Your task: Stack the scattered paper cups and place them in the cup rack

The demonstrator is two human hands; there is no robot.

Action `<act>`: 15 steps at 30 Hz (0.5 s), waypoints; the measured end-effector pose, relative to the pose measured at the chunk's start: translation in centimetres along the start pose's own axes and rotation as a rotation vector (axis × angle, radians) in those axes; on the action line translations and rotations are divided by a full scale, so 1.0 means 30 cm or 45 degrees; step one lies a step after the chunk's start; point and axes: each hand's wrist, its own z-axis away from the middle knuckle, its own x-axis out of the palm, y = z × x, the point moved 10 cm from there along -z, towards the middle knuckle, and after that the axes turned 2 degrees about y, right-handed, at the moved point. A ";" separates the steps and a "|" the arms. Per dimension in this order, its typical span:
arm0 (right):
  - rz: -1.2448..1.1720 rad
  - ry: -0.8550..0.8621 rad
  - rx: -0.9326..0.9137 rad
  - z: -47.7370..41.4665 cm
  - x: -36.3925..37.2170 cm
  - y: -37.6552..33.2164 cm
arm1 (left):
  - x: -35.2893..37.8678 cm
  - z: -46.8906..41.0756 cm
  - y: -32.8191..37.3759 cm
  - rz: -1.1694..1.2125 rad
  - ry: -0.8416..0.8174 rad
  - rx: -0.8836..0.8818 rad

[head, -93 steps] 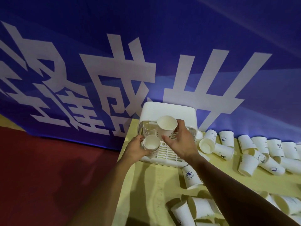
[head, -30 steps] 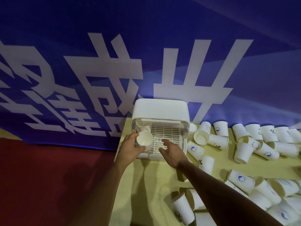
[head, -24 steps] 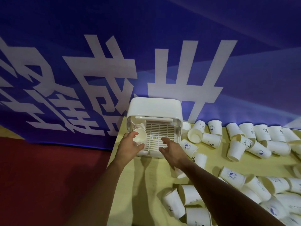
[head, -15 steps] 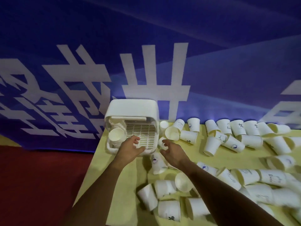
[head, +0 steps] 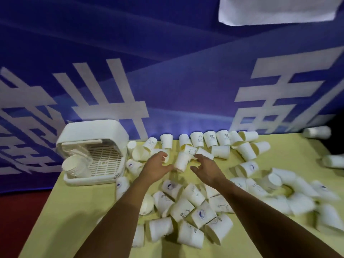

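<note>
The white cup rack (head: 96, 135) stands at the table's back left, its front open. A stack of paper cups (head: 76, 167) lies inside it on the left. Many white paper cups lie scattered over the yellow table (head: 74, 211). One upside-down cup (head: 182, 162) stands between my hands. My left hand (head: 155, 167) is open, its thumb touching that cup's base. My right hand (head: 205, 168) is open just to the right of it, fingers curled, holding nothing.
A blue banner (head: 167, 81) with large white characters hangs right behind the table. A heap of cups (head: 191, 211) lies under my forearms, and more cups (head: 290, 190) spread to the right. The table's left edge drops to a red floor (head: 16, 220).
My left hand let go of the cup stack, which now lies in the rack. Both hands moved right, away from the rack, to an upside-down cup. The view swung right.
</note>
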 end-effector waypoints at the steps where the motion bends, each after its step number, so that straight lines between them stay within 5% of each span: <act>1: 0.000 0.041 0.049 0.014 -0.048 0.062 | 0.047 -0.019 0.037 -0.012 -0.037 0.028; 8: -0.063 0.208 0.329 0.142 -0.297 0.450 | 0.393 -0.061 0.298 -0.087 -0.266 0.164; 15: -0.172 0.211 0.375 0.111 -0.486 0.772 | 0.661 -0.138 0.548 -0.108 -0.246 0.157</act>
